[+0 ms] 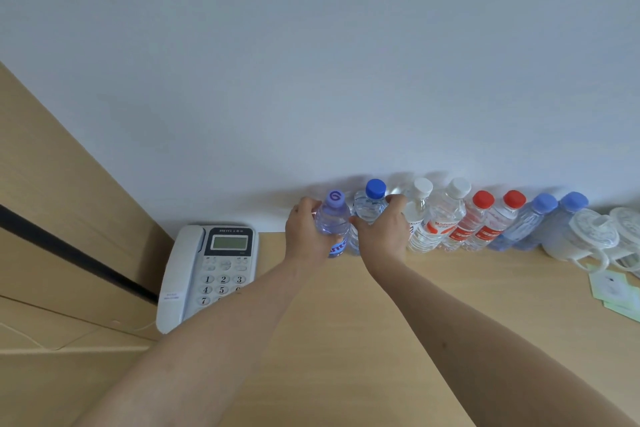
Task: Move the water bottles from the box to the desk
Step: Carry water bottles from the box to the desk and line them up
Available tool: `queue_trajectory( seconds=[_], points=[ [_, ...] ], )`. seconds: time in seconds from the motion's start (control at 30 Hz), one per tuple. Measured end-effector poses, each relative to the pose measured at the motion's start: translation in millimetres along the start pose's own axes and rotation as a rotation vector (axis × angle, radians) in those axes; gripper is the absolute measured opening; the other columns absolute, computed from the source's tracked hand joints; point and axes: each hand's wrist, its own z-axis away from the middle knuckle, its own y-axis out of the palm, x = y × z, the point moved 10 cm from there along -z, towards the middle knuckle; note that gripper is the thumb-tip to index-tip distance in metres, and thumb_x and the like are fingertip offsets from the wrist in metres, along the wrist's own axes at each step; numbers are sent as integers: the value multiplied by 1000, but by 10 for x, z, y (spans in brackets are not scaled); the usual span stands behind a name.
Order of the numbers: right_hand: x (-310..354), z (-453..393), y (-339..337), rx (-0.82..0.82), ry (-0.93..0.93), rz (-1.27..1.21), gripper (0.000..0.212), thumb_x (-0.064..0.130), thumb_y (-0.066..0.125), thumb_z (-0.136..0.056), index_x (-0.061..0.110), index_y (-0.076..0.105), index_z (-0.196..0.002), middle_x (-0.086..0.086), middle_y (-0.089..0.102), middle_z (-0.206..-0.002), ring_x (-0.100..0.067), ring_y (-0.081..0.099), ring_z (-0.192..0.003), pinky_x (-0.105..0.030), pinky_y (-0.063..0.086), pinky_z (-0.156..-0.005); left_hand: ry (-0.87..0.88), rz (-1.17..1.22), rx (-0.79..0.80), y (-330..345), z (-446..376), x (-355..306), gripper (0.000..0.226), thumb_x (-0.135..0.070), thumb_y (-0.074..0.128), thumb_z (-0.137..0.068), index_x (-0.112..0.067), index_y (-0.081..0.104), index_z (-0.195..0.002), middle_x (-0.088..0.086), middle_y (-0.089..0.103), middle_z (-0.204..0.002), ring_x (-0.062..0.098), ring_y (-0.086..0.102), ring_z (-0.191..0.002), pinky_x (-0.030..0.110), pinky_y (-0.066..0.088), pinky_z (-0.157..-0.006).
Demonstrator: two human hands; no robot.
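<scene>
Head view looks down over two bare forearms reaching out across a light wooden counter toward a white wall. The left hand is wrapped around a clear bottle with a pale purple cap, fingers curled behind it and thumb in front; the bottle stands upright with its base at the counter, though the hand hides whether it rests there. Just right of that hand, the right hand grips a bottle with a bright blue cap, fingertips reaching over its far shoulder. The two held bottles stand side by side, touching or nearly so.

Right of the right hand, a row of bottles runs along the wall: two with white caps, then two with red caps and red labels, then two blue-tinted ones with light blue caps. They stand packed close, each against its neighbour. Beyond them, further right, sit two white cups with clear plastic lids, and nearer the camera some pale green cards lie flat on the counter.

Left of the left hand, a white desk phone with a keypad and small screen sits on the counter, beside a wooden panel.
</scene>
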Motion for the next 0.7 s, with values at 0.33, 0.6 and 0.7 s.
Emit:
queue_trajectory(
  seconds=[0.33,0.6,0.7],
  points=[
    [145,42,-24,73,-57,129,52,23,75,-90,6,44,-128,-14,61,-119,-34,58,-107,-32,34,-79,-3,-177,50,44,-1,-78,52,-7,80,-77,-10,54,-122,12,56,-120,27,59,-102,24,38,-74],
    [300,200,-307,48,-100,172,57,23,70,-91,9,45,-140,-13,52,-137,-34,53,-123,-38,41,-95,35,-237,32,-259,62,-343,57,-5,71,-82,-15,58,-136,12,56,-137,28,53,-125,23,34,-86],
    [291,247,-463,42,-112,230,52,26,70,-92,12,49,-137,-12,54,-135,-32,54,-121,-35,39,-91,109,-228,18,-373,85,-549,56,-6,69,-83,-15,58,-138,10,55,-139,28,51,-128,24,36,-91]
  ],
)
